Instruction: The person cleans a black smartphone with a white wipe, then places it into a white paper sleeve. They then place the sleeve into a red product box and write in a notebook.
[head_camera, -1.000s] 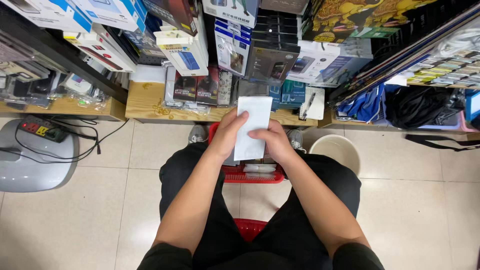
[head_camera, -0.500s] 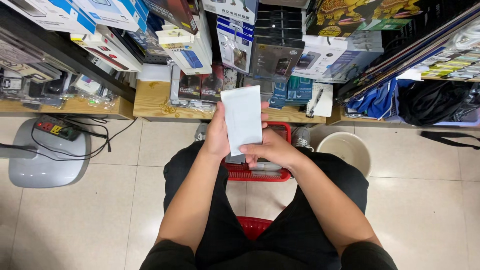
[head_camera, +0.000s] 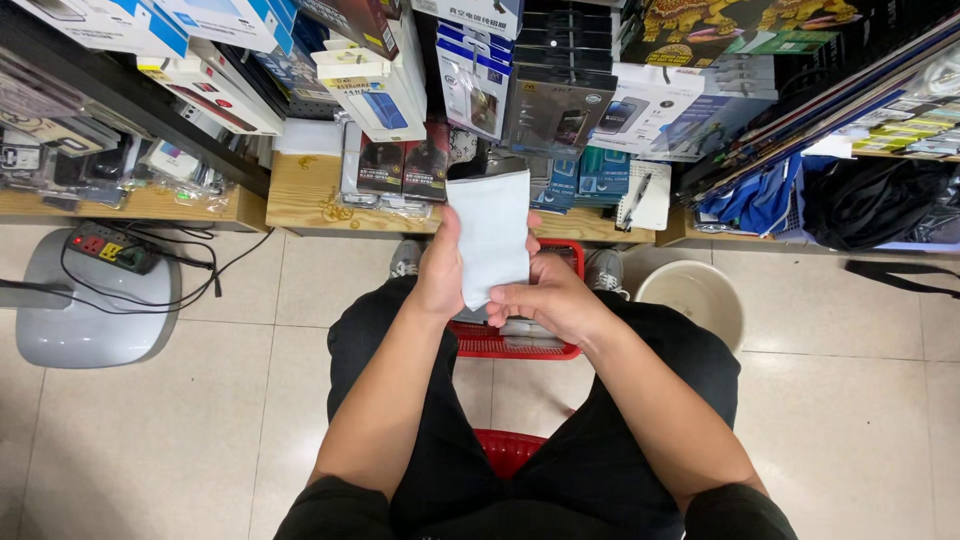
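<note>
Two bare arms reach forward and the hands meet in the middle.

The left hand (head_camera: 440, 275) is raised a bit higher, with its fingers curled and its thumb up along the side, holding on. The right hand (head_camera: 550, 300) sits just beside it, a little lower, with its fingers bent and pinching near the bottom edge. Both elbows are bent and both forearms point inward from the sides. The person sits with knees apart, in black trousers.
</note>
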